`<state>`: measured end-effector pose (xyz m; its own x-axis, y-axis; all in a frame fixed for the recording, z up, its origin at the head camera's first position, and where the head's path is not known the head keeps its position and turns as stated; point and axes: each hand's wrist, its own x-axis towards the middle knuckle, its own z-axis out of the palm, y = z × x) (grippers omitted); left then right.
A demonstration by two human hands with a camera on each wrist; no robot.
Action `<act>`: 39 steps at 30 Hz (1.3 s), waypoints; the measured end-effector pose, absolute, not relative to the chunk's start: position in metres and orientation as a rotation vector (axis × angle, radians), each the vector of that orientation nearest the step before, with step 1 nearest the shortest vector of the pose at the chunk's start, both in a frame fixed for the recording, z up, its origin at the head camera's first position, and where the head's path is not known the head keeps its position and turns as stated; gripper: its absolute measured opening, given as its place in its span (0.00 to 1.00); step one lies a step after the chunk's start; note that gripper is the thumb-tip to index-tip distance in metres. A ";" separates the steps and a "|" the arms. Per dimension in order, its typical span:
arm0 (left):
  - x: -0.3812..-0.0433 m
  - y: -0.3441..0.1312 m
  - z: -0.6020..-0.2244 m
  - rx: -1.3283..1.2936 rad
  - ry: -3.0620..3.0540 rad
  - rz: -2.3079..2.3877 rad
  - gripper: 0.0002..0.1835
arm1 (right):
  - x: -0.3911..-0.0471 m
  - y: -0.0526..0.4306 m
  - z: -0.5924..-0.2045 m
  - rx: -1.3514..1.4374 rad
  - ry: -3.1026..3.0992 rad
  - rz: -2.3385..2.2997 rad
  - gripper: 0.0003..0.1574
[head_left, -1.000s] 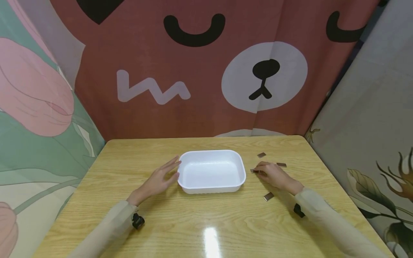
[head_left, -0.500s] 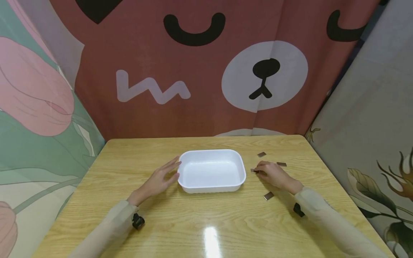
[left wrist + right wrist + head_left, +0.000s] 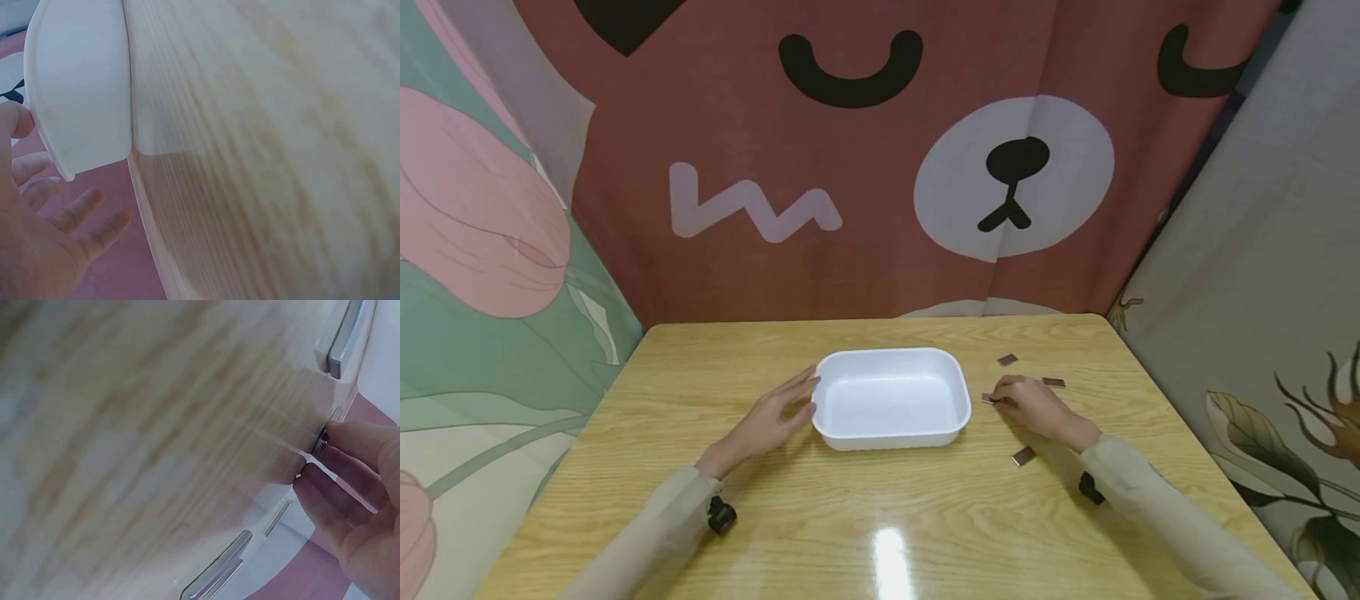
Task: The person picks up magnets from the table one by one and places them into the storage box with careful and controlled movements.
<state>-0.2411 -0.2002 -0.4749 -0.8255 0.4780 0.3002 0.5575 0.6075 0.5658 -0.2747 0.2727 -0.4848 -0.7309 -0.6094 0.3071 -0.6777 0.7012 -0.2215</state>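
- Right hand [image 3: 1037, 408], fingertips pinching a small metallic rectangle [image 3: 988, 398], right of the frame's centre.
- Left hand [image 3: 767, 423], fingers spread, touches the white tray [image 3: 891, 440], mid-frame.
- Three more rectangles [image 3: 1023, 456] lie on the bench [image 3: 790, 533], centre-right.

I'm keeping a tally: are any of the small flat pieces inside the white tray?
No, the white tray is bare inside, with the flat pieces to its right.
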 end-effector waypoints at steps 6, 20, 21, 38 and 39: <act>-0.240 -0.199 -0.474 -0.876 -2.714 -1.021 0.27 | -0.275 0.270 -0.483 1.002 -2.722 0.458 0.05; -0.239 -0.199 -0.472 -0.894 -2.728 -1.036 0.27 | -0.278 0.264 -0.476 0.973 -2.756 0.450 0.06; -0.239 -0.199 -0.472 -0.894 -2.730 -1.039 0.28 | -0.279 0.264 -0.476 0.972 -2.758 0.454 0.06; -0.239 -0.196 -0.473 -0.913 -2.705 -1.064 0.29 | -0.284 0.264 -0.475 0.952 -2.809 0.459 0.09; -0.239 -0.195 -0.473 -0.915 -2.703 -1.075 0.29 | -0.284 0.264 -0.475 0.951 -2.810 0.460 0.09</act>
<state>-0.2389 -0.1954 -0.4734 -0.8161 0.4984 0.2927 0.5633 0.5725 0.5958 -0.2842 0.2643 -0.4747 -0.7907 -0.5688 0.2264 -0.6113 0.7536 -0.2415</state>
